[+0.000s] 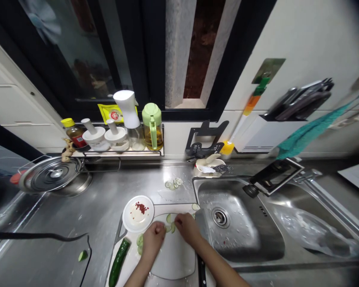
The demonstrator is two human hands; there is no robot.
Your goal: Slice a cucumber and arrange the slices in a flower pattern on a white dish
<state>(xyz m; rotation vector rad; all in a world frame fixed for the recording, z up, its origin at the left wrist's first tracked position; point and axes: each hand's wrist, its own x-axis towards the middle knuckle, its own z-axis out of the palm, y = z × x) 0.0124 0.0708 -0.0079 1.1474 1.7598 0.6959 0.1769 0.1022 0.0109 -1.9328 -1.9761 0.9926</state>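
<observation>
**Both hands on cucumber slices at the cutting board**

Nearest, under the wrists: a pale rounded plate [173, 257] lying on the white cutting board [131, 261]; both forearms come in over it.

Left hand [152, 239]: fingers curled in narrow, tips pinched on the cucumber slices [170, 228]. Right hand [188, 227]: the same, fingers bunched, tips on the slices from the other side. The slices lie between the two hands at the far edge of the plate. Whether any slice is lifted clear cannot be told.

More slices [140, 243] sit just outside the left hand. Further out on that side, the uncut cucumber [119, 262] lies at an angle on the board. Well beyond it, a cut cucumber end [83, 255] rests on the steel counter.

Just right of the right hand: a knife [201, 229], blade flat, handle running back beside the forearm.

Just beyond the left hand: a small white dish [137, 214] with red bits on it, touching the plate's far corner.

Right of the knife: the steel sink [242, 235], drain [220, 217] near its middle.

Beyond both hands: a loose cluster of slices [174, 183] on the counter.

Far left: a pot lid [52, 175].

Farthest, against the window: a wire rack [122, 152] holding a green-capped oil bottle [152, 127] and a white spray bottle [129, 115].
</observation>
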